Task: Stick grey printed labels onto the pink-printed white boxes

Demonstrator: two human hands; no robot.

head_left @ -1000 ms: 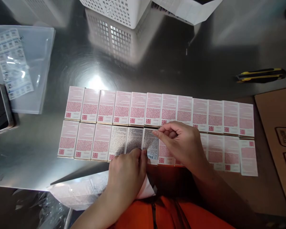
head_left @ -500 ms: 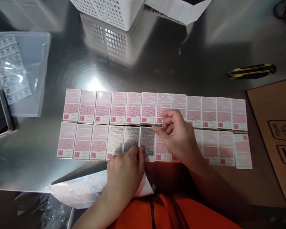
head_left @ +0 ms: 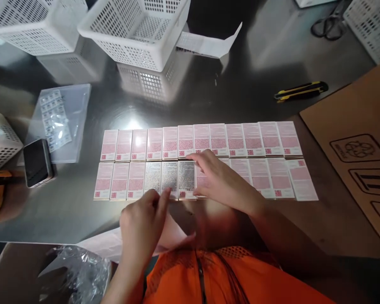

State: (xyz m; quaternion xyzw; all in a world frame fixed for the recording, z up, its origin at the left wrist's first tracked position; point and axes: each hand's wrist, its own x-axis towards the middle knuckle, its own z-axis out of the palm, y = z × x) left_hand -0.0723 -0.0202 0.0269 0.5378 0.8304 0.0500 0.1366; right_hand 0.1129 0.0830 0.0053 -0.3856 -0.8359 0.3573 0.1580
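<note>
Small pink-and-white boxes (head_left: 155, 141) lie side by side in two long rows on the metal table. Three boxes in the near row carry labels with dense black print, the rightmost being a printed label (head_left: 186, 175). My right hand (head_left: 218, 177) rests by this label's right side, its thumb and forefinger apart at the lower and upper ends; some boxes are hidden beneath it. My left hand (head_left: 144, 221) is curled just below the labelled boxes, thumb and forefinger close together; what they hold cannot be made out. A white sheet (head_left: 174, 236) lies under that hand at the table's edge.
White perforated baskets (head_left: 139, 50) stand at the back, with a paper strip (head_left: 209, 44) beside them. A yellow-black utility knife (head_left: 300, 91), scissors (head_left: 329, 27) and cardboard (head_left: 351, 139) are rightward. At left lie a phone (head_left: 37, 162) and a plastic sleeve (head_left: 72, 139) with stickers.
The view has tilted up, showing more baskets. My left hand has drawn back leftward from the third printed label, which now lies flat. My right hand's fingers have spread beside it.
</note>
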